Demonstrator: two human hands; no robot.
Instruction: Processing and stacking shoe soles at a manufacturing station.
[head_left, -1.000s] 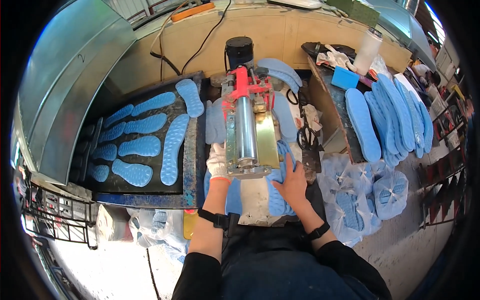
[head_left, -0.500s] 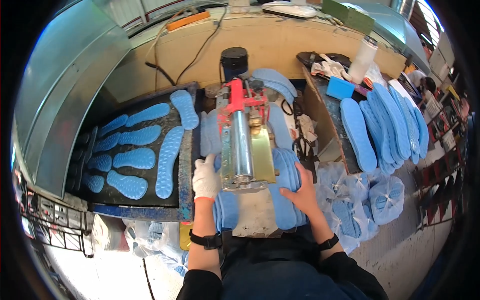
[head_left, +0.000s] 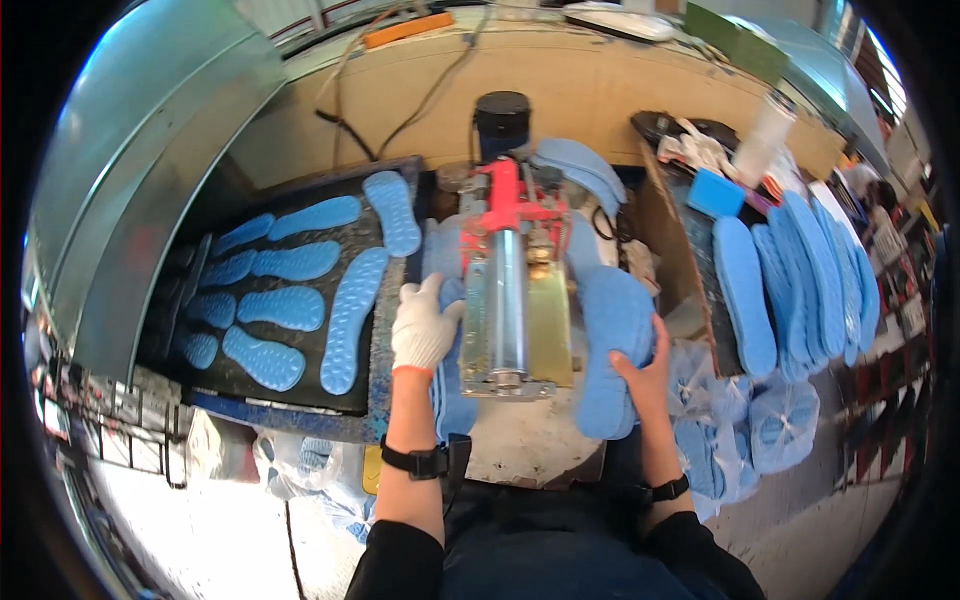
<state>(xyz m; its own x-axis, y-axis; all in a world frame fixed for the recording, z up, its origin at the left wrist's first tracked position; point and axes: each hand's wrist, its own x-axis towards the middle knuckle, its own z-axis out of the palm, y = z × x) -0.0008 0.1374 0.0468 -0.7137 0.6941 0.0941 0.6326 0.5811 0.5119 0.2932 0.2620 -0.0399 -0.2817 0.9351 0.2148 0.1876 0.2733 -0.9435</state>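
My right hand [head_left: 645,375], bare, grips a small stack of blue insoles [head_left: 612,345] by its outer edge, thumb on top and fingers along the side. That stack is tilted to the right of a press-like device with a red frame [head_left: 510,205] and a shiny metal cylinder [head_left: 508,300]. On the device's left, my left hand [head_left: 425,325] in a white knit glove is closed around the edge of another stack of blue insoles [head_left: 455,400]. The device hides part of that stack, and the glove covers its upper end.
Textured blue insoles lie spread on a dark tray [head_left: 330,385] at left. More insoles [head_left: 745,300] lean in a row on the right-hand bench, near a blue box [head_left: 715,193] and a white bottle [head_left: 765,135]. Clear bags [head_left: 785,425] of insoles sit below; a black container [head_left: 502,125] stands behind.
My right hand has lifted its insole stack, turning its top face into view. My left hand's stack has moved farther from me along the device. The whole view has shifted slightly.
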